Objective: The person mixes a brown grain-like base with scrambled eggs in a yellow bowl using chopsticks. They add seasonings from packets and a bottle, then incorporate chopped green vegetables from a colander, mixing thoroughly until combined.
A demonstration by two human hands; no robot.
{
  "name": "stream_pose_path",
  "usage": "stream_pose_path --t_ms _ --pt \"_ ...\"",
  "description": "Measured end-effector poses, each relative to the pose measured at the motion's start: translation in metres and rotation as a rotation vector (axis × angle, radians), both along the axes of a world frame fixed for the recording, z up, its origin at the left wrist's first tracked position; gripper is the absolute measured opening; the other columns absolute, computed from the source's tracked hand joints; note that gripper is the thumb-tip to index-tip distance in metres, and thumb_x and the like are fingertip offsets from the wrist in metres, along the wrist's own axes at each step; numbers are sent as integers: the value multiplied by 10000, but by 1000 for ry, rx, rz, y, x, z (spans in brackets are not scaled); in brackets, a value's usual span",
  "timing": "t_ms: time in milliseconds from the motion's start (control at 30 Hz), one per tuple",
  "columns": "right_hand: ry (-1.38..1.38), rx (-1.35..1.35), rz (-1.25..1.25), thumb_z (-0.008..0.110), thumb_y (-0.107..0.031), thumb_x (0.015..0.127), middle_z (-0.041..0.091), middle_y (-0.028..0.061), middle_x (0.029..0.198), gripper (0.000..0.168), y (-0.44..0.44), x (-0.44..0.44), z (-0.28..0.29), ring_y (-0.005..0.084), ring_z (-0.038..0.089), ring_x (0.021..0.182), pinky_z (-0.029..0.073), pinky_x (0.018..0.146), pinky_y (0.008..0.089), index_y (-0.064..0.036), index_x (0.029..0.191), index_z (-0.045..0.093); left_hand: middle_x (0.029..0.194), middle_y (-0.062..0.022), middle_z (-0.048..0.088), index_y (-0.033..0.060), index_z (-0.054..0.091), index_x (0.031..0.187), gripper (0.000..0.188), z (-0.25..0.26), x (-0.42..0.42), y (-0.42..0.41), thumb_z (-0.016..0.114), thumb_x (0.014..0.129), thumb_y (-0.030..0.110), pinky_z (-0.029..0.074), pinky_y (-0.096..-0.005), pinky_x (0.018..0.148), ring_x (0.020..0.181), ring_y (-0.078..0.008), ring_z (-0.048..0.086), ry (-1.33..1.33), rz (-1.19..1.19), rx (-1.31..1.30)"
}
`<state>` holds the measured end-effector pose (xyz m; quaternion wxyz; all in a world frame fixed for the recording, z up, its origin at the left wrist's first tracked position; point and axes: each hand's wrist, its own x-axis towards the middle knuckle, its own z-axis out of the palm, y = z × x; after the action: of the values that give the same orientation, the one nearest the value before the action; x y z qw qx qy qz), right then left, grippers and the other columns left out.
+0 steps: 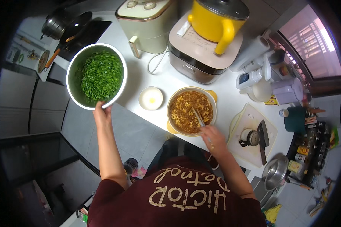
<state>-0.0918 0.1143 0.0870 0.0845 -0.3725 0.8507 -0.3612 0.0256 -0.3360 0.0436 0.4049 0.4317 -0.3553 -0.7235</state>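
Observation:
My left hand [103, 113] grips the near rim of a deep metal bowl [74, 85]. Chopped green leaves or chives [102, 75] fill it and look slightly blurred. My right hand [214, 139] holds chopsticks [198, 117], their tips in a brown mixture of noodle-like strands and yellow egg pieces [191, 110]. A round pot with yellow handles [213, 95] contains this mixture, at the counter's front edge. Between the two vessels sits a small white bowl [150, 98] with a little yellowish liquid at its bottom.
Behind stand a cream air fryer [147, 31] and a rice cooker [193, 62] bearing a yellow lidded pot [216, 22]. On the right, a cutting board [247, 119] carries a cleaver [262, 139] and a jar [250, 137]. A metal basin [275, 173] lies beyond; bottles [248, 78] line the wall.

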Motion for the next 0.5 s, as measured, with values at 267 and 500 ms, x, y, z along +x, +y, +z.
stream_pose_path --t_ms 267,500 --pt "-157 -407 -27 587 -14 861 639 136 880 112 32 -39 77 252 624 769 488 678 322 3 958 641 1181 -108 559 -21 430 1277 495 53 33 183 507 788 -36 486 -349 891 1048 -226 568 -231 -123 -140" --pt "-159 -552 207 573 -31 887 632 122 929 141 4 -91 104 204 594 834 465 756 289 17 999 643 1149 -100 575 -62 480 1226 447 42 -1 255 496 780 -57 402 -295 965 1073 -193 538 -348 -303 -359"
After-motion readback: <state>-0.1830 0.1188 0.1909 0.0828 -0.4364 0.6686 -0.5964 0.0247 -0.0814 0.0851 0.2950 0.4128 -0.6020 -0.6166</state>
